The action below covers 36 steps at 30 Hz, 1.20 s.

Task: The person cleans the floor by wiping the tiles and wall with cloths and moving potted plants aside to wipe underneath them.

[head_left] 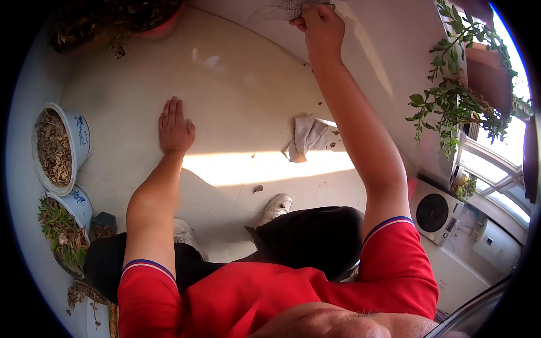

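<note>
My left hand (176, 128) is stretched out flat with its fingers straight, over the pale tiled floor (129, 84); whether it presses on the tiles I cannot tell. It holds nothing that shows. At the top edge of the view, my right hand (324, 31) is closed on a grey mesh piece (287, 9), held close to the white wall. Part of that piece is blurred or cut off, so its exact kind is unclear. A crumpled greyish cloth (307, 137) lies on the floor between my arms, nearer the right one.
Dry leaf bits, such as a brown leaf (257, 188), are scattered about. A white pot (81, 132) and planted pots line the left side. Another reddish pot (163, 25) stands top left. Leafy plants (451, 107) hang by the right windows, above an outdoor unit (433, 211).
</note>
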Available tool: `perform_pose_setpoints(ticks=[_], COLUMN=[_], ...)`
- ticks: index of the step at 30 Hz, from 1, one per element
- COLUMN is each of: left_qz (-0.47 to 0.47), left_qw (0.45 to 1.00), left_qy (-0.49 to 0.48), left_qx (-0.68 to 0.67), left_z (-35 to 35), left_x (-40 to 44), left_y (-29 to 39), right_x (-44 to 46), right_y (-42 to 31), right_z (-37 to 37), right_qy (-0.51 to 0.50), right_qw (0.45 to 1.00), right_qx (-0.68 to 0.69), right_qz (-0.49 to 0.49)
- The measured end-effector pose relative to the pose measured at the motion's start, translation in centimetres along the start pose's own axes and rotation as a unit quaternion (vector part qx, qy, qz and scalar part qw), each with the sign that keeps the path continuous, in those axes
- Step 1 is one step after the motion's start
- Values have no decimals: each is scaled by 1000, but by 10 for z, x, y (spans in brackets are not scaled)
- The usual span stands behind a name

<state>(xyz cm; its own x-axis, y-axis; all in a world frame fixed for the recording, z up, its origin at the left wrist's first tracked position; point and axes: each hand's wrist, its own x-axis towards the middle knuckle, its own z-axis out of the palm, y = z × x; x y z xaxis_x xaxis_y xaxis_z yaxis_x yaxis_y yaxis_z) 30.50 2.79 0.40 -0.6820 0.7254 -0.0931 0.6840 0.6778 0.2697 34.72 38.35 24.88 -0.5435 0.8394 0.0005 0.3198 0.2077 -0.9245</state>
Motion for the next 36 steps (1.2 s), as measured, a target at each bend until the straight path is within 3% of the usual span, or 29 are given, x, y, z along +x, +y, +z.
perform_pose_setpoints(ticks=[4, 5, 6, 8, 11, 14, 18, 22, 26, 28, 32, 34, 35, 36], left_qz=[1, 11, 16, 16, 40, 49, 57, 56, 66, 80, 73, 59, 58, 66], left_qw=[1000, 1000, 1000, 999, 997, 996, 994, 994, 993, 991, 991, 993, 992, 991], left_qy=[15, 21, 19, 20, 57, 73, 84, 71, 88, 93, 94, 78, 73, 78], left_qx=[10, 14, 16, 26, 28, 21, 39, 58, 46, 49, 56, 73, 82, 81], left_z=[-2, -1, 1, 4, 7, 11, 15, 10, 13, 12, 11, 13, 13, 13], left_x=[-6, -1, 0, 1, -1, 1, 0, -1, 0, 2, 0, -4, 2, 12], left_y=[-1, 4, 6, 2, 2, 1, -2, 5, 5, 5, 8, 8, 7, 10], right_x=[-103, -128, -150, -183, -218, -226, -216, -265, -265, -245, -194, -186, -188, -188], right_y=[46, 58, 71, 106, 112, 156, 185, 250, 290, 264, 128, 115, 107, 96], right_z=[-43, -42, -35, -22, -34, -77, -159, -204, -233, -257, -306, -305, -297, -303], right_qy=[-128, -157, -188, -356, -480, -357, -234, -177, -187, -173, -175, -333, -348, -322], right_qw=[968, 962, 955, 910, 847, 873, 810, 746, 803, 896, 929, 881, 874, 900], right_qx=[28, 18, 12, -24, -205, -314, -512, -634, -538, -315, -105, -115, 12, 143], right_qz=[212, 224, 231, 210, 106, 112, 167, 101, 175, 263, 309, 316, 338, 255])
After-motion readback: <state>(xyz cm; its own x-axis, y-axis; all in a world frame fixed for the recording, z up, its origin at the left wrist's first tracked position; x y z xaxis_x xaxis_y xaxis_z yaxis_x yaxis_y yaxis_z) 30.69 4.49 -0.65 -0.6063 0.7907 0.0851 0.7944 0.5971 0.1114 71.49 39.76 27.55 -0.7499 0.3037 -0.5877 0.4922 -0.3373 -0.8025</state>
